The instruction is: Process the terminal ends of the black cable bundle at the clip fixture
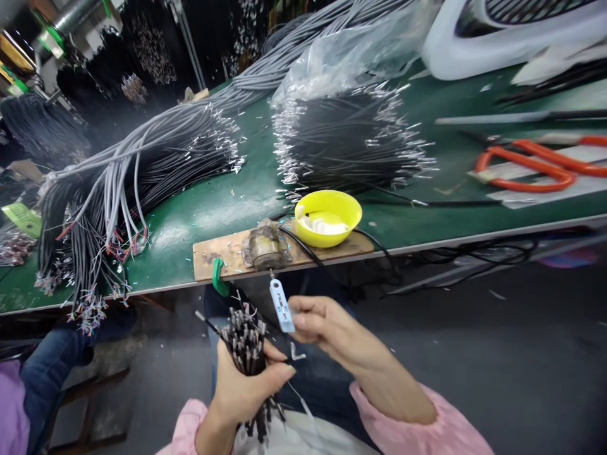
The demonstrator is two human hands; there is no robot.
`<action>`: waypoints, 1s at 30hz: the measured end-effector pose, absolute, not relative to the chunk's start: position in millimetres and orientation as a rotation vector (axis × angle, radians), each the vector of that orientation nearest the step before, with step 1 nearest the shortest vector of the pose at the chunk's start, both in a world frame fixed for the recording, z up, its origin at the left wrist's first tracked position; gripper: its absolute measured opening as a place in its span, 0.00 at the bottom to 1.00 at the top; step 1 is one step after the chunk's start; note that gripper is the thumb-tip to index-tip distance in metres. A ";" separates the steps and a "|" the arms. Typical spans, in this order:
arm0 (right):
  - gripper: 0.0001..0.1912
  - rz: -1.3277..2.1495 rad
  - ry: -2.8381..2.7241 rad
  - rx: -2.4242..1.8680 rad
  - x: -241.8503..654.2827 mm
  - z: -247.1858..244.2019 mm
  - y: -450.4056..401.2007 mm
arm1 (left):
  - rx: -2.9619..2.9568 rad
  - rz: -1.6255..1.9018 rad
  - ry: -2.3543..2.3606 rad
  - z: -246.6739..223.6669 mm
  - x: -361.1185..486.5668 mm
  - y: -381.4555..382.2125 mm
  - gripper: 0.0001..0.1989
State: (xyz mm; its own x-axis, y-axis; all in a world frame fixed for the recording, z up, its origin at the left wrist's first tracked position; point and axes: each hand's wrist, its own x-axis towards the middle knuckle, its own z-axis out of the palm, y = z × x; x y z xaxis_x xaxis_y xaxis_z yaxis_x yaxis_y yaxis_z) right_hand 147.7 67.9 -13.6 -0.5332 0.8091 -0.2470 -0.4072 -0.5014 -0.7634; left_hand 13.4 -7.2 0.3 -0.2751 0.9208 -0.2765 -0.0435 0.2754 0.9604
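Head view: my left hand (pixel 251 385) grasps a bundle of black wires (pixel 244 344), nearer the wearer than the yellow bowl (pixel 325 239) and left of it. My right hand (pixel 334 325) has its fingers pinched together beside the blue tool (pixel 279 300), also on the bowl's near left; whether they grip a wire, I cannot tell. Beyond the bowl lies a pile of wires (pixel 341 142) with bright ends. I judge this bundle unfinished, though done and undone wires look alike.
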 end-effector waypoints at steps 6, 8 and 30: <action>0.26 1.875 -0.925 -0.867 133.8 4.4 83.9 | 0.901 1.310 1.506 7.0 11.5 -2.9 0.10; 0.26 1.905 -0.828 -0.842 125.9 4.2 81.2 | 0.906 1.350 1.495 9.1 12.3 0.1 0.10; 0.21 2.067 -0.392 -0.703 121.1 -29.1 63.1 | 0.760 1.358 1.495 2.3 20.6 0.6 0.11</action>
State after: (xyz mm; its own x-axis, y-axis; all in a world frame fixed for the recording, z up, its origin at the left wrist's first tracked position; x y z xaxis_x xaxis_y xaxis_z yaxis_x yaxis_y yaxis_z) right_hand 121.1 63.1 -29.1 -0.4420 0.8333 -0.3322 -0.6538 -0.5528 -0.5168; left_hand 20.6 0.6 2.3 -0.3612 0.9030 -0.2324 -0.1442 0.1922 0.9707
